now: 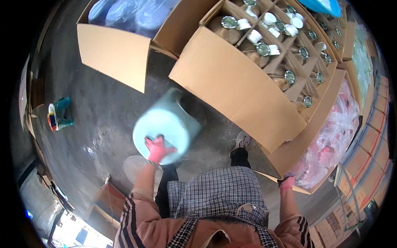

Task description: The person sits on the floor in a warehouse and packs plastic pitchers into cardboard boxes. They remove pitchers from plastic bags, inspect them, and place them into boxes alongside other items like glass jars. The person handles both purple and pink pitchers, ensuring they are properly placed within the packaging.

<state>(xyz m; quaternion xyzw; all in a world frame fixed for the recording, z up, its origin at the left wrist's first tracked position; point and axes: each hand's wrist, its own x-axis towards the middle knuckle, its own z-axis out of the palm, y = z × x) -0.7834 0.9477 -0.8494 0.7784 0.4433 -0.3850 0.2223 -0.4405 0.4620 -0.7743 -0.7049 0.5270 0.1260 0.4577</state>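
My left hand [157,149], in a pink glove with dark fingertips, is on the round top of a pale blue plastic stool [155,124]. The stool is tilted and smeared by motion, its legs pointing away from me. My fingers seem hooked into its top. At the right, my gloved right hand [287,182] is closed at the near edge of a cardboard box [305,142] holding pink items in clear plastic bags [326,146]. Farther off stands a big divided carton [244,89] of glass bottles [289,77], with several white caps [269,18] lying among the necks.
An open box [113,53] with bluish plastic-wrapped items stands at the far left. A small teal stool [61,113] sits on the dark floor [99,95]. Beside my left leg lies a translucent round thing [134,168]. Stacked cartons [364,151] line the right side.
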